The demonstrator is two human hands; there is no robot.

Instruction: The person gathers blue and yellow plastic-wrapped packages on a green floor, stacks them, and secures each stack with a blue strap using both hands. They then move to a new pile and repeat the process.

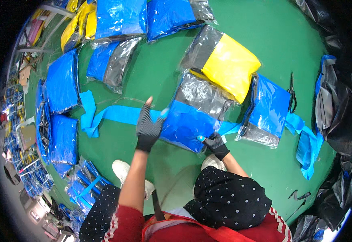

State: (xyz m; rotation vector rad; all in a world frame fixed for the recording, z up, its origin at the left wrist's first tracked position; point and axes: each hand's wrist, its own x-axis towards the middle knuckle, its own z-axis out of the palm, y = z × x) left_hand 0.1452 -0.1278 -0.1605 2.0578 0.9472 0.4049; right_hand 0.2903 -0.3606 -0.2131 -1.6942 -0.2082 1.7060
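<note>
In front of me a clear-wrapped blue and grey folded packet (196,117) lies across a light blue cloth strip (121,115) on the green floor. My left hand (149,128), in a dark glove with blue fingertips, is at the packet's left edge, fingers apart. At the lower right corner, my right hand (217,146) is closed on the packet, with its thumb on top. A yellow and grey packet (230,60) overlaps the far edge. Another blue packet (267,105) lies to the right, over the same strip. The right fingers beneath the corner are hidden.
Black-handled scissors (292,97) lie beyond the right packet. Several blue packets (62,82) stand along the left, with more at the far side. Dark sheeting (343,117) is heaped at the right. A strapped bundle (88,183) sits near my left side.
</note>
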